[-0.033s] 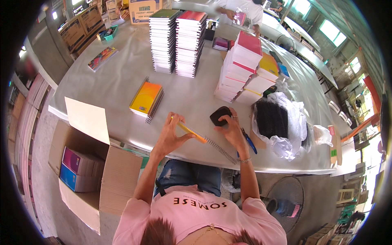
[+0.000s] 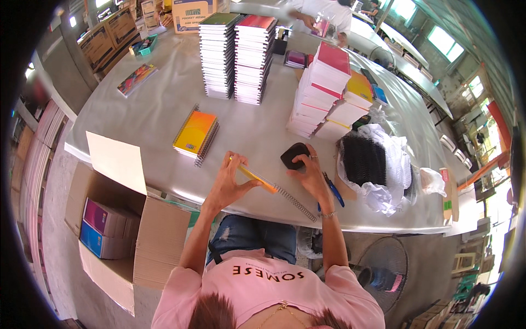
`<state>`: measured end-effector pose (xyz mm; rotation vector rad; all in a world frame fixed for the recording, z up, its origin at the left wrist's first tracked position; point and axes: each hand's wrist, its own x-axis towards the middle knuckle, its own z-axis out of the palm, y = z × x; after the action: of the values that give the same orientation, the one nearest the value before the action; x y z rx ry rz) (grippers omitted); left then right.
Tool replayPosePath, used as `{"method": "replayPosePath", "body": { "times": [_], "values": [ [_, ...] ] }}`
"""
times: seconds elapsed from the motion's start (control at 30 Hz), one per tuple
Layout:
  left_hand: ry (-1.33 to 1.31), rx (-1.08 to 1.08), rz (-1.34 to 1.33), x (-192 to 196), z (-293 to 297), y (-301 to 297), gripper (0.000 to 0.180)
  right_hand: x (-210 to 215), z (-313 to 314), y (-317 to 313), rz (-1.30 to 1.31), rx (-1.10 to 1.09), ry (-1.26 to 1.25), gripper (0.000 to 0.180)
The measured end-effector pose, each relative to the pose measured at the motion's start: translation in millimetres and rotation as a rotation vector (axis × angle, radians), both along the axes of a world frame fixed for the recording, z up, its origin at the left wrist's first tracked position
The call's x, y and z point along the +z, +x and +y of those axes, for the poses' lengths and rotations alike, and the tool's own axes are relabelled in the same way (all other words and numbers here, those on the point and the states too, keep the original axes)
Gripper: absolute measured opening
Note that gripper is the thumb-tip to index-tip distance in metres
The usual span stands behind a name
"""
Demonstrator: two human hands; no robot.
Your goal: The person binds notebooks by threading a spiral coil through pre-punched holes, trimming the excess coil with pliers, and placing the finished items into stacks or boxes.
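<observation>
My left hand (image 2: 224, 183) grips a thin yellow-orange notebook (image 2: 256, 176), held edge-on above the near side of the table. A dark wire coil (image 2: 297, 204) runs along the notebook's edge and sticks out well past its right end. With curled fingers, my right hand (image 2: 312, 178) holds the near side of a small black rounded object (image 2: 293, 157) on the table; its kind is unclear. Just right of that hand lie blue-handled pliers (image 2: 335, 192). Farther left, a short stack of yellow-orange spiral notebooks (image 2: 196, 131) rests on the tabletop, coil ends jutting out.
Two tall stacks of spiral notebooks (image 2: 219, 55) stand at the back. Unbound pads with red covers (image 2: 333, 59) pile up to their right. Black coils (image 2: 362, 160) lie in white wrapping at right. An open carton (image 2: 161, 241) holds notebooks. A co-worker sits across the table.
</observation>
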<state>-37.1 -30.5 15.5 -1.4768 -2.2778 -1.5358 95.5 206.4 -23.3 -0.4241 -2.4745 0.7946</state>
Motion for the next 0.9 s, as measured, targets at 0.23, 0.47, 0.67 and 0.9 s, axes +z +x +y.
{"method": "replayPosePath", "body": {
  "times": [0.23, 0.47, 0.67, 0.9],
  "values": [
    [-0.022, -0.039, -0.125, -25.5, 6.7, -1.1, 0.064, 20.7, 4.6, 18.6, -0.077, 0.363, -1.032, 0.041],
    [0.029, -0.009, -0.161, -35.9, 9.9, 5.0, 0.077, 28.8, -10.4, 45.9, -0.017, 0.661, -1.075, 0.059],
    [0.071, -0.034, -0.197, -43.4, 9.4, 5.2, 0.08, 42.3, -21.7, 41.8, -0.21, 0.493, -0.962, 0.05],
    [0.056, -0.052, -0.301, -41.9, 9.0, 1.2, 0.084, 48.4, -23.8, 40.0, -0.316, 0.231, -0.778, 0.03]
  ]
}}
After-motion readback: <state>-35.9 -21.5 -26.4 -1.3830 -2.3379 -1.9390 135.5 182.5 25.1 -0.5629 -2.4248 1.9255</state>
